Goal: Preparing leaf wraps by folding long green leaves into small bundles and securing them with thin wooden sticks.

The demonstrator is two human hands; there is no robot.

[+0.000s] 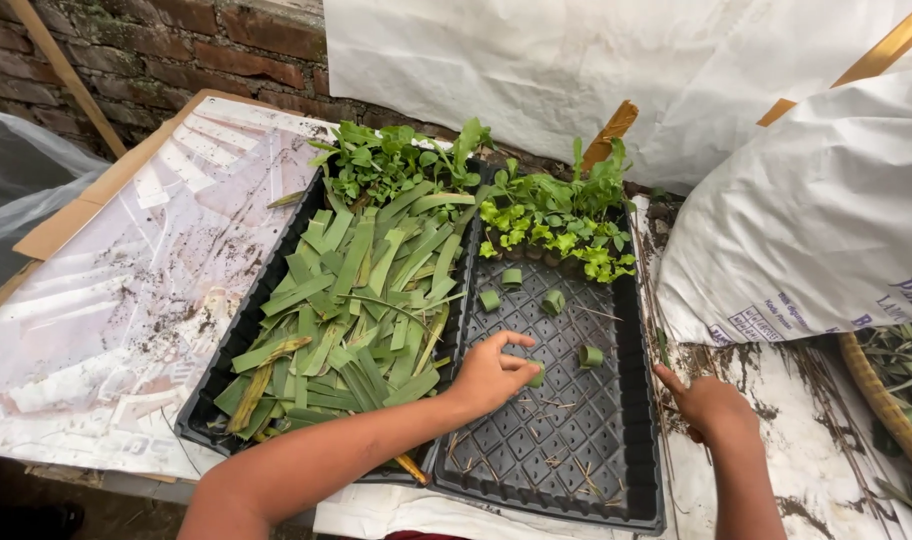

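Pinching a small rolled leaf cup (537,374) between thumb and fingertips, the left hand (488,374) sits at centre frame over the right black tray (631,440); grip closed on the cup, which is just above or on the tray's gridded floor, cannot tell which. The right hand (709,405) rests at the tray's right rim, fingers curled loosely, holding nothing visible; index finger points toward the tray.

Four more leaf cups (551,300) stand apart on the grid above the left hand. Seedlings (561,220) fill the tray's far end, upper centre.

The left black tray (216,400), touching the right one, holds a heap of cut green leaf strips (356,300). Both trays lie on a soil-flecked desk (126,300). A white sack (826,220) lies at right.
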